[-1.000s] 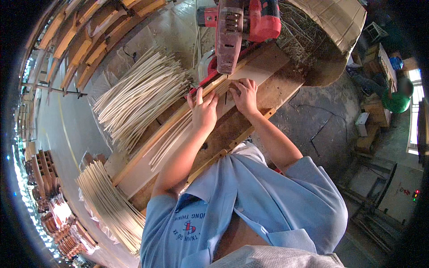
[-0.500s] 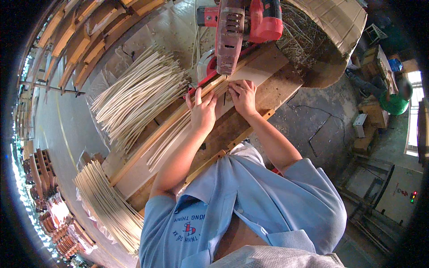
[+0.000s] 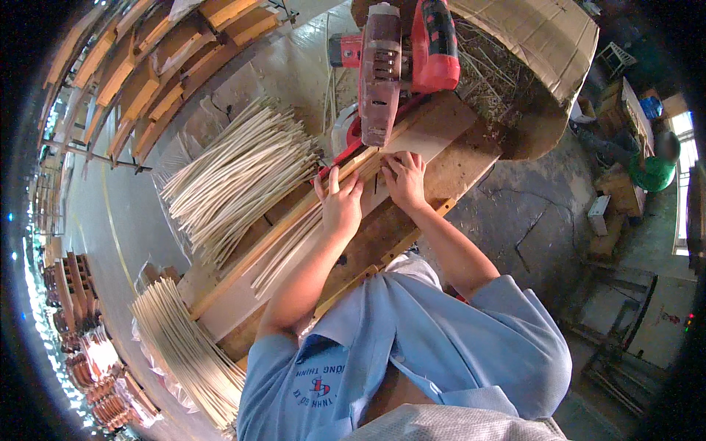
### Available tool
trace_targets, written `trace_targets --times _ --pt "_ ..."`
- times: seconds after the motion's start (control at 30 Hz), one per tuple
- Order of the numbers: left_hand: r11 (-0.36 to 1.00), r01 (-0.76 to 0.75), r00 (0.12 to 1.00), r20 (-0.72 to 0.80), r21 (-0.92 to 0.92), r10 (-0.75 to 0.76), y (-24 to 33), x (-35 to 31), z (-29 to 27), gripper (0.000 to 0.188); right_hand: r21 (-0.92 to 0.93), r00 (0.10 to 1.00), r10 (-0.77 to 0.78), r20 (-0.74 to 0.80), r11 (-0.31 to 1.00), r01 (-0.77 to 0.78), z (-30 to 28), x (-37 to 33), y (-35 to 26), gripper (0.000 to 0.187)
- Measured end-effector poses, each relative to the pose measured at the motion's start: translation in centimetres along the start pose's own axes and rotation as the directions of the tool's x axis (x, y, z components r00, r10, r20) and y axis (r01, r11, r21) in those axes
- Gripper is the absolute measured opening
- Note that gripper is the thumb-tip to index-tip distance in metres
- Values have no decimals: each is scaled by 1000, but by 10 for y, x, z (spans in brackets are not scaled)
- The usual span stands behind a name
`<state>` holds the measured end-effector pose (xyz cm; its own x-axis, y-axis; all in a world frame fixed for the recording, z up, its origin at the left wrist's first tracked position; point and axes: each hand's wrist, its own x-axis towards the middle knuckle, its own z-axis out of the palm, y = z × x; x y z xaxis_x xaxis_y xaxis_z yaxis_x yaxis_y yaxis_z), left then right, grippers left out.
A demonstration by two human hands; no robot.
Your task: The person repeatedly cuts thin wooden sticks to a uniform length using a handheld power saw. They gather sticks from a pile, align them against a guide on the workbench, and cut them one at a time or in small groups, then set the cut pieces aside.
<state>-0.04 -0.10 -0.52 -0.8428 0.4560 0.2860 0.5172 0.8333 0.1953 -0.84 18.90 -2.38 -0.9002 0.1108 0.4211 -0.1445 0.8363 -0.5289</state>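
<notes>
A small bunch of thin pale rods (image 3: 288, 248) lies along a long wooden fence strip (image 3: 250, 270) on the bench. My left hand (image 3: 340, 212) is closed over these rods, its fingertips reaching onto the strip. Just to its right, my right hand (image 3: 404, 180) has bent fingers gathered at the rod ends, partly hiding them. Directly beyond both hands stands a red and black power saw (image 3: 380, 81); its disc-shaped blade (image 3: 343, 126) shows at the left of the body. The blade sits close to the fingers, though the exact gap is hard to make out.
A big pile of pale rods (image 3: 235, 176) lies left of the fence, and another bundle (image 3: 187, 353) sits nearer me. An open cardboard box (image 3: 548, 55) with offcuts is beyond the saw. Racks of wooden parts (image 3: 140, 81) stand far left; a person in green (image 3: 651, 173) is far right.
The whole view has shifted slightly, so everything sits a little lower in it. Both hands keep nearly the same place on the rods beside the saw.
</notes>
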Motion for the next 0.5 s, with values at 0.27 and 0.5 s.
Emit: trace_targets --times 0.27,0.5 --pt "1000 -25 997 -69 -5 25 1 3 -1 25 -6 1000 9 10 1000 -9 3 0 2 25" --pt "1000 5 1000 -23 -28 -6 1 2 -1 28 23 1000 -24 3 999 24 1 0 0 29"
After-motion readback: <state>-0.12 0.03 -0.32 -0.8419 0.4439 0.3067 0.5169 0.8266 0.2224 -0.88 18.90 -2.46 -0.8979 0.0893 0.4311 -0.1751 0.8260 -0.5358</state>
